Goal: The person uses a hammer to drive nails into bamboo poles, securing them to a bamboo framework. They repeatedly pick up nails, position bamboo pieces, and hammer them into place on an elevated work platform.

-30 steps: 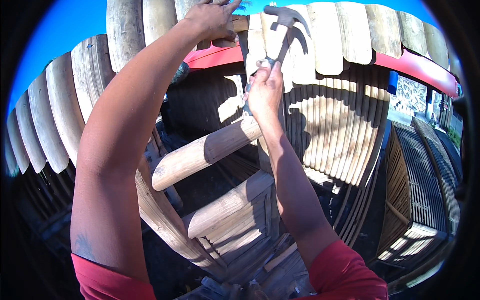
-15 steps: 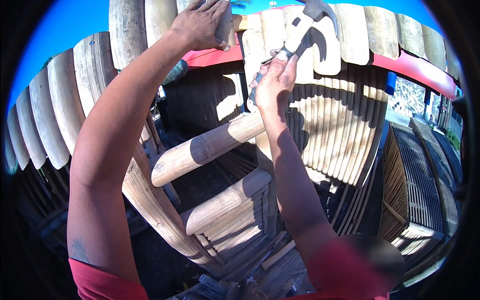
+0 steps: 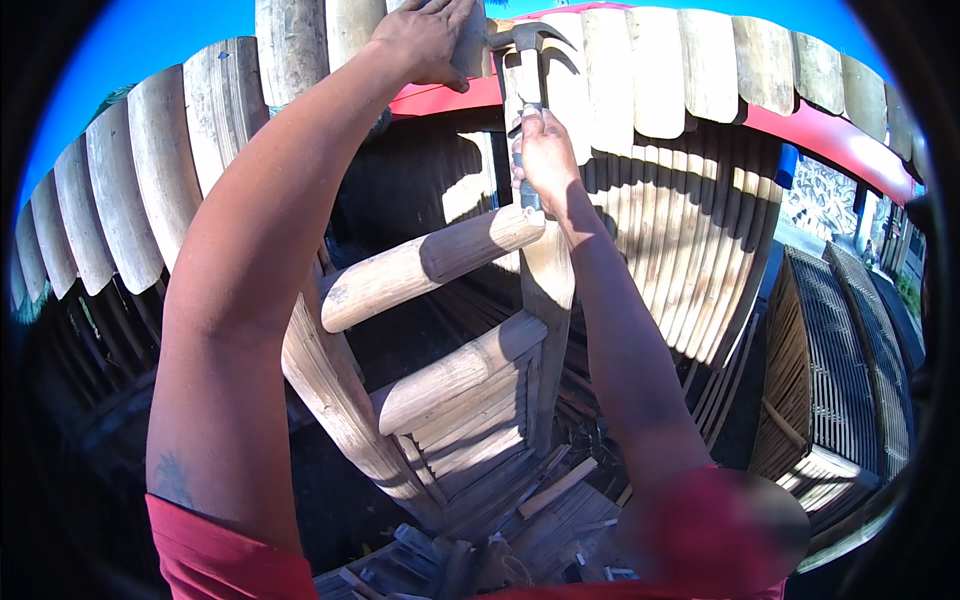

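Observation:
My left hand (image 3: 428, 42) lies flat with its fingers spread on a split bamboo slat (image 3: 474, 50) at the top of the view. My right hand (image 3: 546, 158) is closed round the dark grip of a claw hammer (image 3: 530, 70), held upright. The hammer's striking face is beside the right edge of that slat; whether they touch I cannot tell. A nail, if there is one, is not visible. Just below my right hand is the end of a thick bamboo rail (image 3: 440, 258).
Overlapping bamboo slats (image 3: 160, 160) run along the roof edge on both sides, with a red strip (image 3: 840, 145) beneath. A lower bamboo rail (image 3: 460, 370) joins two posts. Bamboo offcuts (image 3: 558, 488) lie below. Slatted panels (image 3: 835, 350) lean at the right.
The hammer has swung left and down, its head now close beside the slat under my left hand. My left hand stays on the slat; the whole view has shifted slightly.

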A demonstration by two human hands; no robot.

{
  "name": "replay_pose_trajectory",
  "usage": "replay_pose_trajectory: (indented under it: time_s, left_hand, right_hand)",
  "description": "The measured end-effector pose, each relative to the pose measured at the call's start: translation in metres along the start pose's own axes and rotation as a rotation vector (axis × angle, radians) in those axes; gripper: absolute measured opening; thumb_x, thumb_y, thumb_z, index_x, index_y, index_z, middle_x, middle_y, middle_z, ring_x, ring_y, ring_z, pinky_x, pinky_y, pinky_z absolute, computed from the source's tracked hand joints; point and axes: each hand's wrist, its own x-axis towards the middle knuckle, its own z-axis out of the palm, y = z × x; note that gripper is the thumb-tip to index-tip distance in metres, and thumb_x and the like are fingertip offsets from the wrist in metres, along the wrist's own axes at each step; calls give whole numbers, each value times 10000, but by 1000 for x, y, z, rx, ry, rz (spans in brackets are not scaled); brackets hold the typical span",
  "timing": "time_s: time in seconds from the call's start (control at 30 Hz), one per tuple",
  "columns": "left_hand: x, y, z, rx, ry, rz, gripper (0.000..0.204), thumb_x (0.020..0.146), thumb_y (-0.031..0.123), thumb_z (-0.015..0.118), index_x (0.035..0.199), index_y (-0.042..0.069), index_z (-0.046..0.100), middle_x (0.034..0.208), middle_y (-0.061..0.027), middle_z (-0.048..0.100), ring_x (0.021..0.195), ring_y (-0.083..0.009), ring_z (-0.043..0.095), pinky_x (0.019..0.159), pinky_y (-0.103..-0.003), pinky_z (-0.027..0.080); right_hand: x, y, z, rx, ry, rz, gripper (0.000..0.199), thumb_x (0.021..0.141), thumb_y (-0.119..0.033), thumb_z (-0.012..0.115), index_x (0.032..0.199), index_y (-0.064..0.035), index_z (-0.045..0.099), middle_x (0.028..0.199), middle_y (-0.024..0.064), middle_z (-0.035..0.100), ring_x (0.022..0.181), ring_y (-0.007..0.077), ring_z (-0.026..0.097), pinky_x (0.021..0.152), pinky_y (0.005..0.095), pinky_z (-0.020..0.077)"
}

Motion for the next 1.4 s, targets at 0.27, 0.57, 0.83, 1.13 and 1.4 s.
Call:
replay_pose_trajectory:
  time_s: [0.27,0.57,0.83,1.13,1.4]
  left_hand:
    - [-266,40,24,-533,-261,-101,426,954,344,678,1244,32,647,1071,-175,742,1009,-320,725,920,-428,554]
    - [-677,165,-44,-1406,-1326,-469,255,925,240,644,1049,27,707,934,-157,730,896,-305,708,780,-412,537]
    - [-836,330,-124,-926,-1703,-458,260,875,190,586,1057,70,728,1018,-160,755,906,-347,743,788,-471,587]
    - [-834,307,-108,-970,-1668,-521,281,931,121,509,997,112,782,1085,-118,757,1040,-294,722,924,-424,549]
    - [-779,285,-87,-980,-1830,-664,278,921,187,564,1098,96,759,1094,-138,751,1014,-318,719,882,-439,555]
  right_hand:
    - [-239,75,0,275,-327,225,303,1095,-321,420,1051,-46,540,651,-16,451,522,70,452,465,259,399]
    - [-481,111,60,119,-915,421,333,1076,-319,464,1104,-5,570,701,13,542,625,102,513,596,302,431]
    - [-529,107,59,134,-1128,548,259,1067,-256,488,1048,-9,564,697,29,548,614,114,522,602,312,445]
    - [-500,112,40,110,-989,501,255,1044,-252,537,1039,3,539,710,72,564,646,158,544,620,352,461]
    - [-464,127,11,96,-814,489,346,1070,-363,503,1072,-22,560,693,15,548,596,83,512,552,283,434]
